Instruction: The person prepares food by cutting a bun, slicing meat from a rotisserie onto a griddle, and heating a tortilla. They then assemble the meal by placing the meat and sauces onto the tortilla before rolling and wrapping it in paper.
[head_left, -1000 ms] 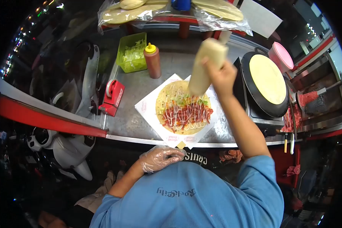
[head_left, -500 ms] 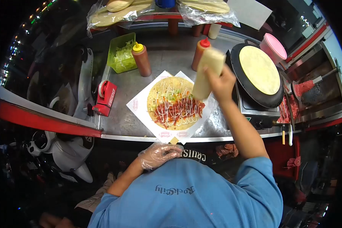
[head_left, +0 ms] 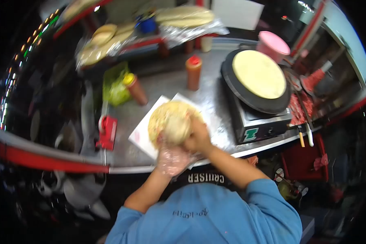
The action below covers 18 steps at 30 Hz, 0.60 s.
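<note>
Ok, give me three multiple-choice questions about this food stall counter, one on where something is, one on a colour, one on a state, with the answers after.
1. Where does the bottle with the red cap stand?
A. On the metal counter, left of the round hotplate
B. Inside the green tub
C. On the hotplate

2. What colour is the tape dispenser at the counter's left edge?
A. Blue
B. Red
C. White

3. What covers the left hand?
A. Nothing
B. A thick black glove
C. A thin clear plastic glove

Answers: 1 A, it stands on bare metal beside the hotplate. 2 B, its body is plainly red. 3 C, crinkled clear film shows over that hand, while the right hand is bare, both at the flatbread.
</note>
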{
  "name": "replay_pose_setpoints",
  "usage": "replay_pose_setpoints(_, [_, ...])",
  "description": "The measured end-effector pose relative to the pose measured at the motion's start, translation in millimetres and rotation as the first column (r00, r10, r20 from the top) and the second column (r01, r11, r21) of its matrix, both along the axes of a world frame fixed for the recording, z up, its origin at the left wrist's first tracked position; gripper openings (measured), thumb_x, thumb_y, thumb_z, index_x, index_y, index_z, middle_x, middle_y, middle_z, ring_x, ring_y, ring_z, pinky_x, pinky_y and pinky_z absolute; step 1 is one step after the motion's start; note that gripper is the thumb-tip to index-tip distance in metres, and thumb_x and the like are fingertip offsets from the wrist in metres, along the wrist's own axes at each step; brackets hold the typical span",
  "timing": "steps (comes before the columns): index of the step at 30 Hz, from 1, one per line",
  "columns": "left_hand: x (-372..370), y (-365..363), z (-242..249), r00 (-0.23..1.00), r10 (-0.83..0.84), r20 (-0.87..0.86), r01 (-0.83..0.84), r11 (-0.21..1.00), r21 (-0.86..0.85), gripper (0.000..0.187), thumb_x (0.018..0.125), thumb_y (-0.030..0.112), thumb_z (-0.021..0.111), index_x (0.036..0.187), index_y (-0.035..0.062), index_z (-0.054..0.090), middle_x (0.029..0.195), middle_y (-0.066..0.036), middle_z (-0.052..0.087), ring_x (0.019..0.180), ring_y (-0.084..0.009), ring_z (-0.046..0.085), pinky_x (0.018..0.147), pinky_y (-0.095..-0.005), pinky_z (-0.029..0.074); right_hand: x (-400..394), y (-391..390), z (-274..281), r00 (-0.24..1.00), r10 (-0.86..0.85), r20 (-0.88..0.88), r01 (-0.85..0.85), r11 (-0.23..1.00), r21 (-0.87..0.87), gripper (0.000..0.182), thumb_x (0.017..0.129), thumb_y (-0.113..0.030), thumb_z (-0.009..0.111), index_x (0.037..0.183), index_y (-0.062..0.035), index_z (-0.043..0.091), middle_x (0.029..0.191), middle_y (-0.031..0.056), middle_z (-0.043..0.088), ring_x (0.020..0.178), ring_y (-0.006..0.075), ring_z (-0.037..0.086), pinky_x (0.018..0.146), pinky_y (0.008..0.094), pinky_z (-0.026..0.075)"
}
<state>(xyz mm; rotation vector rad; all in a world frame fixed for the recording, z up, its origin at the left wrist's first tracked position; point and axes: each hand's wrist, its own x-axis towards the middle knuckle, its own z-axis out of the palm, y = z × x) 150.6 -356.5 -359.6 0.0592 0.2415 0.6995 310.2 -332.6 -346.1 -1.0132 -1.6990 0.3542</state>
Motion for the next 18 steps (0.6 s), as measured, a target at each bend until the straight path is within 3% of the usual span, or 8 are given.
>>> replay_pose_setpoints(3, [9,35,-2,0.983,0.112,-0.149,-0.09,0.986,0.142,0.073,0.099,0.059,0.058,0.145,0.0034,0.048,0.139,-0.02,0.059,0.123,-0.0326,0.063,0.105,-0.0494,0.053,28,-56,29,0.906,0.159,0.393,-0.184,0.982,0.028,0.056,0.071,0.006,0.064,0.126,0.0001,0.065,0.138,0.0195,0.061,0.132,0.038,0.057,0.116,0.0535,0.041])
replay_pose_setpoints(5, [13,65,26,0.957,-0.026,-0.289,0.111,0.953,0.282,0.064,0.098,0.054,0.064,0.136,0.0029,0.055,0.12,-0.018,0.069,0.104,-0.0293,0.071,0.093,-0.044,0.06,82,-77,46,0.858,0.266,0.439,-0.262,0.963,-0.072,0.055,0.071,0.007,0.062,0.126,0.0041,0.064,0.144,0.0241,0.054,0.137,0.0376,0.053,0.12,0.0536,0.037])
replay_pose_setpoints(7, [4,136,12,0.59,0.334,-0.735,0.319,0.74,0.592,0.064,0.097,0.056,0.065,0.129,0.0009,0.059,0.112,-0.017,0.072,0.098,-0.031,0.073,0.085,-0.0448,0.061,159,-79,49,0.911,-0.168,0.376,0.105,0.977,0.184,0.041,0.076,0.012,0.057,0.115,0.0034,0.069,0.123,0.0269,0.067,0.118,0.0408,0.065,0.103,0.05,0.052])
replay_pose_setpoints(8, [14,164,23,0.387,0.503,-0.773,0.402,0.662,0.632,0.068,0.095,0.059,0.066,0.128,0.0002,0.059,0.11,-0.016,0.073,0.096,-0.0304,0.073,0.081,-0.0446,0.061,205,-67,74,0.925,-0.312,0.214,0.248,0.927,0.28,0.032,0.079,0.012,0.056,0.107,0.0035,0.069,0.109,0.0232,0.071,0.105,0.039,0.069,0.093,0.049,0.055])
replay_pose_setpoints(11, [22,303,-7,-0.209,0.643,-0.737,0.637,0.661,0.396,0.079,0.089,0.066,0.071,0.129,-0.0017,0.058,0.108,-0.018,0.073,0.095,-0.0312,0.073,0.078,-0.0449,0.059,366,-51,96,0.679,-0.711,0.183,0.695,0.702,0.154,0.024,0.091,0.002,0.053,0.109,0.0018,0.069,0.106,0.019,0.072,0.103,0.0388,0.066,0.09,0.0466,0.052])
replay_pose_setpoints(13, [57,316,17,-0.48,0.688,-0.544,0.689,0.679,0.251,0.083,0.086,0.071,0.069,0.125,-0.0029,0.06,0.112,-0.024,0.071,0.101,-0.0347,0.073,0.084,-0.0458,0.058,458,-43,81,0.344,-0.711,0.614,0.838,0.528,0.141,0.022,0.092,-0.013,0.061,0.107,0.0016,0.069,0.106,0.0198,0.072,0.106,0.0384,0.065,0.092,0.0497,0.05])
replay_pose_setpoints(15, [60,337,14,-0.4,0.618,-0.677,0.731,0.66,0.17,0.082,0.092,0.07,0.06,0.124,-0.0055,0.062,0.123,-0.03,0.068,0.114,-0.0424,0.068,0.095,-0.0494,0.054,485,-45,71,0.277,-0.575,0.77,0.869,0.493,0.055,0.026,0.089,-0.018,0.065,0.106,0.0013,0.069,0.106,0.02,0.072,0.105,0.0386,0.065,0.093,0.0507,0.049])
replay_pose_setpoints(18, [62,364,1,-0.571,0.67,-0.474,0.686,0.707,0.172,0.065,0.1,0.052,0.058,0.131,-0.0051,0.062,0.131,-0.032,0.063,0.123,-0.0459,0.062,0.101,-0.0469,0.052,524,-38,43,0.266,-0.406,0.874,0.853,0.522,-0.017,0.031,0.083,-0.025,0.072,0.101,-0.0006,0.066,0.101,0.0212,0.07,0.104,0.0402,0.064,0.091,0.0548,0.049])
